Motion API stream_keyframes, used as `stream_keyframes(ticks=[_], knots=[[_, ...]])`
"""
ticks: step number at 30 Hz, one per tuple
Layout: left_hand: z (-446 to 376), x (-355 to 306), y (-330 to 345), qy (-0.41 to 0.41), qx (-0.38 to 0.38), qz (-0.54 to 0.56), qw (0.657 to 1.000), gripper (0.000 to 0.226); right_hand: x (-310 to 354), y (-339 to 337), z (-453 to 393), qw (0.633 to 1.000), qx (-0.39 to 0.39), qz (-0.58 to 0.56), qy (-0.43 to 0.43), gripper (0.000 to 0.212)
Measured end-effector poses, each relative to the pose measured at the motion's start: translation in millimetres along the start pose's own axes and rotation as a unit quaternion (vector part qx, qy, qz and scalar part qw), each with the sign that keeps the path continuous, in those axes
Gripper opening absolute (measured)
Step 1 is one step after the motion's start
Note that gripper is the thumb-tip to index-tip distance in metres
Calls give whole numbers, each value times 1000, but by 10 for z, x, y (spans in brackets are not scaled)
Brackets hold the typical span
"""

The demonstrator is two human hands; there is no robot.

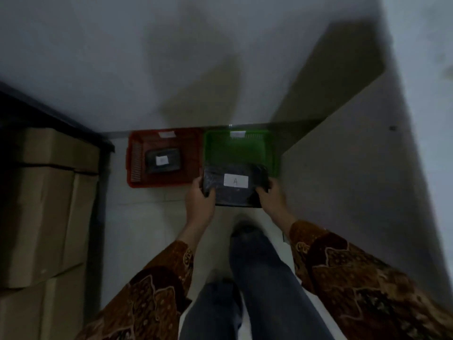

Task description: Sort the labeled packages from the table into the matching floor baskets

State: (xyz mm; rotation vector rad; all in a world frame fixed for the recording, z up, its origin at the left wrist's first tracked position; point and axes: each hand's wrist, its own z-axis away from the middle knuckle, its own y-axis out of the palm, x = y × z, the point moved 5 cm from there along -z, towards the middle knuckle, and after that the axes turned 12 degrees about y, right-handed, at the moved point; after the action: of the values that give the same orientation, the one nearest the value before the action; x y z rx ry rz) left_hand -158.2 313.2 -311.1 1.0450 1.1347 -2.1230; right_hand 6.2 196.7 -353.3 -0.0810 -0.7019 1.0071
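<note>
Package (pixel 235 185) between left hand (pixel 199 196), right hand (pixel 270 193)

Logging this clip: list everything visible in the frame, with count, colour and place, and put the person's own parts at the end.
Package labelled A: one, black, held over the green basket's near edge.
Green basket: one, on the floor by the wall, right of the red one.
Red basket: one, on the floor, left.
Package in red basket: one, black, label unreadable.
Cardboard boxes: several, brown, stacked at left.
Board: one, brown, leaning on the wall, right.
Left hand, right hand: gripping the package's ends.
Legs: two, blue jeans.
</note>
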Motion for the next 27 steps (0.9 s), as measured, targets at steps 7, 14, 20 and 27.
stream_keyframes(ticks=[7, 14, 20, 27], knots=[[-1540, 1328, 1092, 20, 45, -5, 999, 37, -303, 676, -2188, 999, 8, -6, 40, 43], [-2498, 2427, 1908, -112, 111, 72, 985, 37, -569, 1111, -3456, 997, 81, 1, 13, 48], [-2766, 2622, 2092, -91, 140, 71, 983, 37, -564, 1245, -3644, 992, 123, -16, -12, 51], [-2575, 2410, 1893, -20, 194, -6, 981, 37, -496, 1148, -3358, 993, 115, 16, -25, 59]])
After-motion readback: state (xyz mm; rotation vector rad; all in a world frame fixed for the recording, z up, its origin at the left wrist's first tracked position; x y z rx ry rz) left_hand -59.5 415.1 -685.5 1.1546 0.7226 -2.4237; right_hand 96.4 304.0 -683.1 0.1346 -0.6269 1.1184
